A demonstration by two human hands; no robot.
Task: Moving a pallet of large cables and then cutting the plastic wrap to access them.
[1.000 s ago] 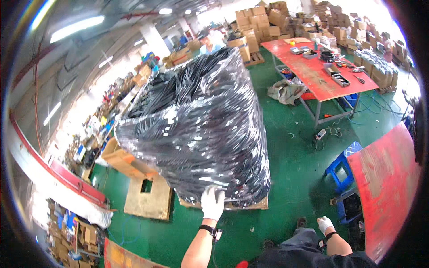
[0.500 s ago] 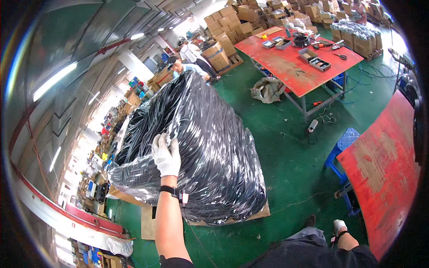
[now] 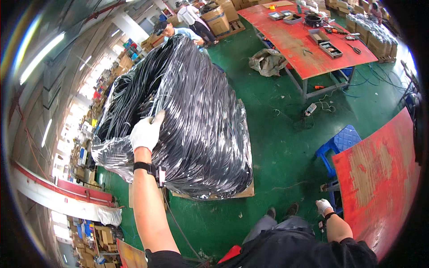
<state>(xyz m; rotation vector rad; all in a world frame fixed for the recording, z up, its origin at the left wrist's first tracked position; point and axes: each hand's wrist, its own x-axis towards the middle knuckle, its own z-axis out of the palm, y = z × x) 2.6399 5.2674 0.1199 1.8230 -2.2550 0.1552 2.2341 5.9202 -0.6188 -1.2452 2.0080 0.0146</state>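
A tall pile of black cables (image 3: 134, 96), wrapped in clear plastic film (image 3: 205, 129), stands on a pallet to the left of centre. My left hand (image 3: 146, 134), in a white glove, is at the film's upper edge on the near side. Its thumb points up and right, while the other fingers bend over the film and are partly hidden. Low on the right, my right hand (image 3: 323, 207), also gloved, hangs beside a red-topped table with its fingers curled and nothing visible in them.
Behind the pile a person (image 3: 181, 33) in light blue leans over it. A red worktable (image 3: 313, 56) with tools and boxes stands at the far right. Nearer are a blue stool (image 3: 342, 145) and another red table (image 3: 380, 178). A grey sack (image 3: 268, 61) lies on the green floor.
The view has tilted down, so the pile sits higher and my legs show more. My left hand has shifted left along the film, its fingers less upright. The right hand is further up in view.
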